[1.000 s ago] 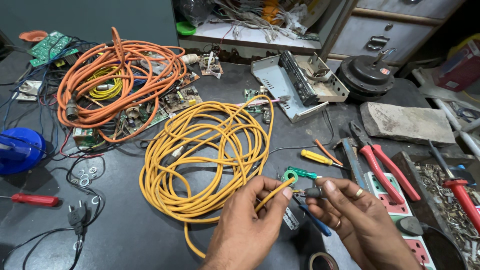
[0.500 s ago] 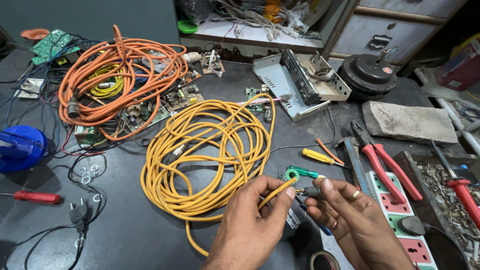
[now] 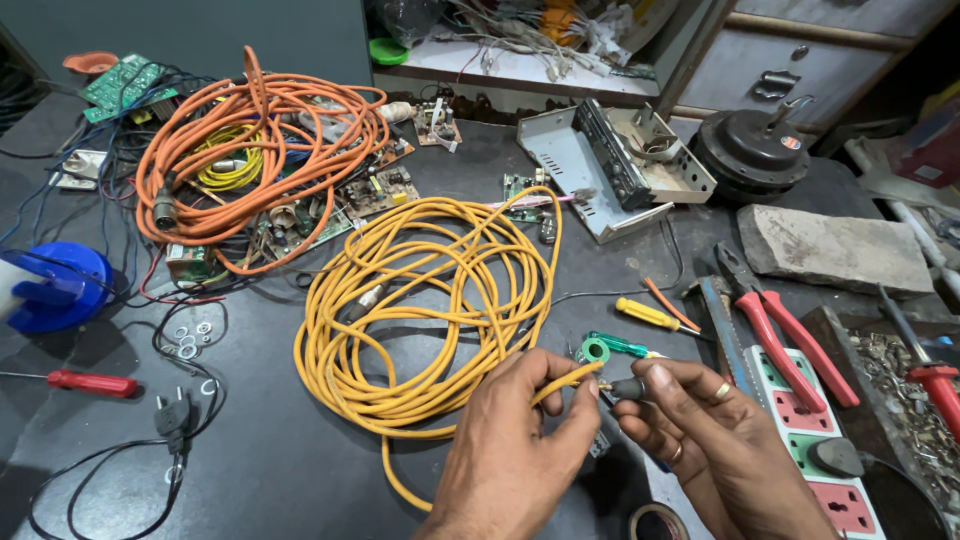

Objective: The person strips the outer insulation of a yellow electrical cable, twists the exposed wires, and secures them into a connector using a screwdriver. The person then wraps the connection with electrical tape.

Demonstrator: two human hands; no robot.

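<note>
tape roll (image 3: 657, 522) cut off, blue reel (image 3: 50, 288) cropped

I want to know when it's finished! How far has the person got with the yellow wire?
Looks done: the yellow cable lies coiled on the table, one end brought forward. In hand: the left hand pinches that cable end, and the right hand holds a small dark plug piece right at its tip. Left: I cannot tell if they are joined; the red pliers lie untouched.

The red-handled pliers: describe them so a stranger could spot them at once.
Start at the grey stone slab on the right of the dark workbench. Just below it, the red-handled pliers lie partly on a white power strip. Their two thick red grips set them apart from the single-handled yellow screwdriver to their left.
</note>
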